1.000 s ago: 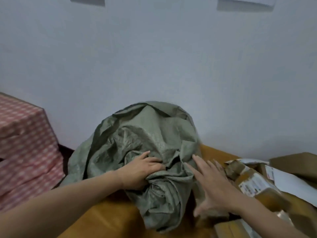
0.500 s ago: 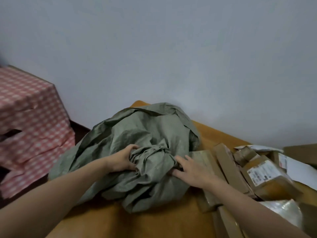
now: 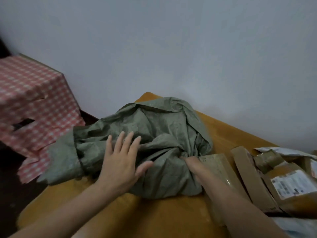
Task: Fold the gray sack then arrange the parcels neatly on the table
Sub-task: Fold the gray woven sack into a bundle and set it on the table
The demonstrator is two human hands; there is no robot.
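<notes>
The gray-green sack (image 3: 154, 127) lies crumpled in a heap on the orange table (image 3: 154, 217), its left end hanging past the table's edge. My left hand (image 3: 121, 162) lies flat on the sack's left side, fingers straight and spread. My right hand (image 3: 192, 164) is pushed into the bunched folds at the sack's right side; its fingers are buried in the cloth, which looks gathered around them. Brown taped parcels (image 3: 247, 170) lie jumbled to the right, one (image 3: 289, 184) with a white shipping label.
A pale wall rises right behind the table. To the left, lower down, stands a block covered in red-and-white checked cloth (image 3: 34, 103), with a dark gap between it and the table. A white plastic mailer (image 3: 281, 149) lies behind the parcels.
My left hand let go of the bunched cloth and now lies flat on the sack. The sack has been pressed lower and spread leftwards. My right hand went deeper into the folds.
</notes>
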